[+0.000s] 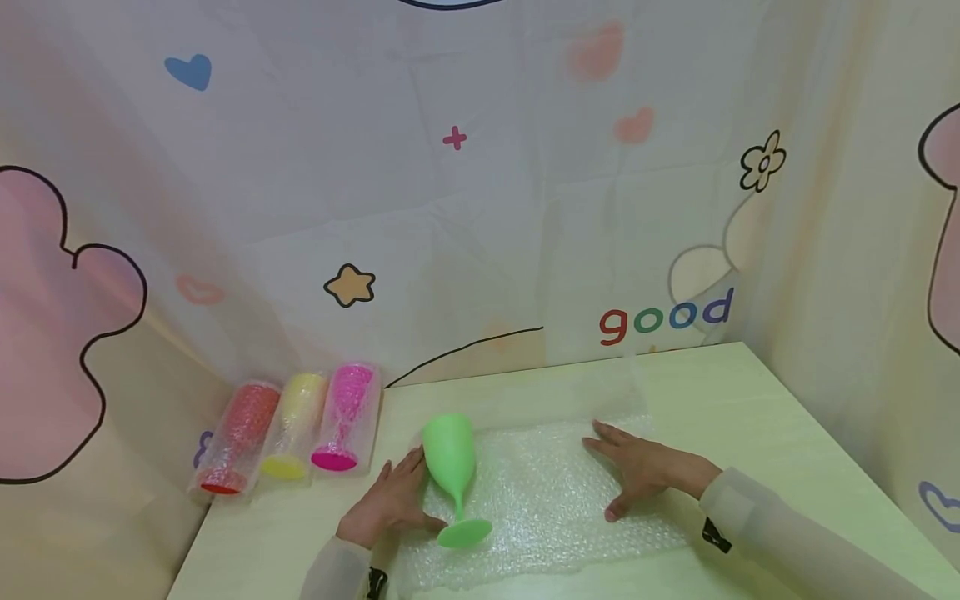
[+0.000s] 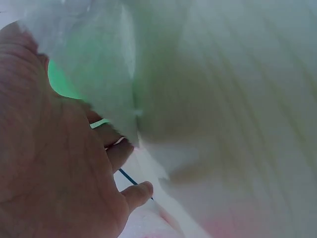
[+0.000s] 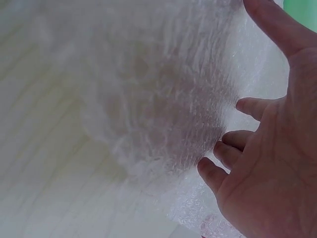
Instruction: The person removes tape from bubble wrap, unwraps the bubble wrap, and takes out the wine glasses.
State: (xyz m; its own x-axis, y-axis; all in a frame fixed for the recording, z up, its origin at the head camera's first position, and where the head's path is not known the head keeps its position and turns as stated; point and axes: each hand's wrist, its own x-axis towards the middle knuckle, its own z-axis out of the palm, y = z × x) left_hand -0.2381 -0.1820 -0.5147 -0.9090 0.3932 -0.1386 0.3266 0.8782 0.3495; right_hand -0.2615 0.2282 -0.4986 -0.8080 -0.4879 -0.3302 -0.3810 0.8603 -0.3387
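A green plastic goblet (image 1: 450, 457) lies on its side on a sheet of clear bubble wrap (image 1: 543, 492), near the sheet's left end. My left hand (image 1: 393, 502) rests at that end with its fingers extended beside the cup and its thumb near the goblet's foot. In the left wrist view, the wrap's edge (image 2: 106, 84) hides some fingertips of the left hand (image 2: 59, 148). Toward the sheet's right end, my right hand (image 1: 637, 467) spreads its fingers on the wrap. Up close, the right hand's fingertips (image 3: 212, 173) touch the bubble wrap (image 3: 163, 99).
At the table's back left lie three goblets rolled in bubble wrap: red (image 1: 243, 429), yellow (image 1: 296, 425) and magenta (image 1: 348, 412). The pale wood-grain table (image 1: 738, 417) extends right of the sheet. A printed curtain (image 1: 480, 208) hangs behind the table and at both sides.
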